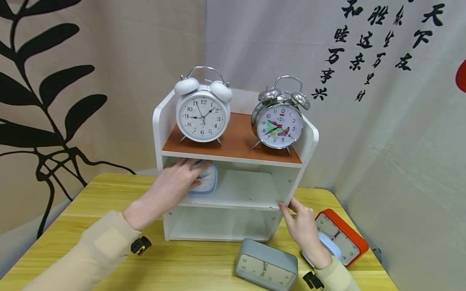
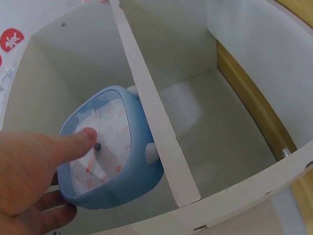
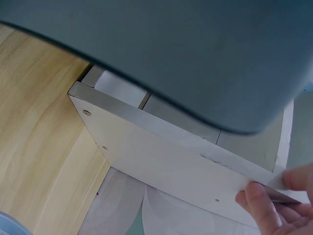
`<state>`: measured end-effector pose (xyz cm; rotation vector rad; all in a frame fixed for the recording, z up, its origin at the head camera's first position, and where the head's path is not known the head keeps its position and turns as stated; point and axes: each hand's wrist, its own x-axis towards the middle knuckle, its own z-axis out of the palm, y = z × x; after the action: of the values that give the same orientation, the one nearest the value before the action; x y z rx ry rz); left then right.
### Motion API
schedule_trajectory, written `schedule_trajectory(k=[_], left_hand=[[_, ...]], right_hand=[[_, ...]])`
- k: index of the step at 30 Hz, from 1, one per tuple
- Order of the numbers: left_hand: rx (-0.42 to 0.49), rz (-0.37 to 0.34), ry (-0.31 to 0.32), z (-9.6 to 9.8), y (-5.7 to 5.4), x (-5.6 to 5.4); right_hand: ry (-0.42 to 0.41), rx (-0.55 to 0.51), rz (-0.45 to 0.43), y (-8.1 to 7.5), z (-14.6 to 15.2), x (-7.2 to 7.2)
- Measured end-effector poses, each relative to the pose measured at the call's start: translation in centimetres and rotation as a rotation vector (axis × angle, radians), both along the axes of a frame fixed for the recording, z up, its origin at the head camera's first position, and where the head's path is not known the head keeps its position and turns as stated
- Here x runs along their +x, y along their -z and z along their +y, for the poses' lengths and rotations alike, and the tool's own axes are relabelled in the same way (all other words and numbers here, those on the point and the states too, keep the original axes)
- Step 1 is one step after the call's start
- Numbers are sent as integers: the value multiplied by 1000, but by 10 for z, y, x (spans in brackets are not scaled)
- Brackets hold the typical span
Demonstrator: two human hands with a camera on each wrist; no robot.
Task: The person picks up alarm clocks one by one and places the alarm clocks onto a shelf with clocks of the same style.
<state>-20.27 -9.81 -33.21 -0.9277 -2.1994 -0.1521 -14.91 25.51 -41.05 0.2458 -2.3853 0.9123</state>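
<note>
A small white shelf unit (image 1: pixel 233 208) with a brown top board stands on the table. In its middle compartment, toward the left side, is a light blue alarm clock (image 1: pixel 207 182) with a rounded square face. My left hand (image 1: pixel 178 178) grips this clock; in the left wrist view the thumb (image 2: pixel 73 146) lies across its face and the other fingers are partly hidden behind it. The clock's small white feet touch or nearly touch the shelf board (image 2: pixel 151 107). My right hand (image 1: pixel 300 222) pinches the front edge of the unit's right side panel (image 3: pixel 161 152).
On the top board stand a white twin-bell alarm clock (image 1: pixel 202 115) and a silver one (image 1: pixel 278 125). A grey clock (image 1: pixel 267 264) lies in front of the unit. At right are a red clock (image 1: pixel 342 236) and a light blue object (image 1: pixel 329 244), partly behind my right forearm.
</note>
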Motion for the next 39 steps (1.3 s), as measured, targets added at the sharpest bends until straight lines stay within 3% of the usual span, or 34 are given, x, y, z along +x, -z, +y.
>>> schedule_trajectory(k=[8,17,24,28,31,39], left_hand=[[61,33,71,-5,3,11],[115,110,207,-19,15,26],[237,206,287,-30,24,43],[350,261,285,-36,33,49],[418,260,269,-40,40,51],[516,283,257,-47,49,56]], right_hand=[[-6,-2,-8,0,0,-1],[-7,1,-21,-2,-1,0],[19,72,-23,-7,2,3],[35,110,-34,-10,5,5],[27,122,-45,-12,5,7],[43,132,-89,-17,6,12]])
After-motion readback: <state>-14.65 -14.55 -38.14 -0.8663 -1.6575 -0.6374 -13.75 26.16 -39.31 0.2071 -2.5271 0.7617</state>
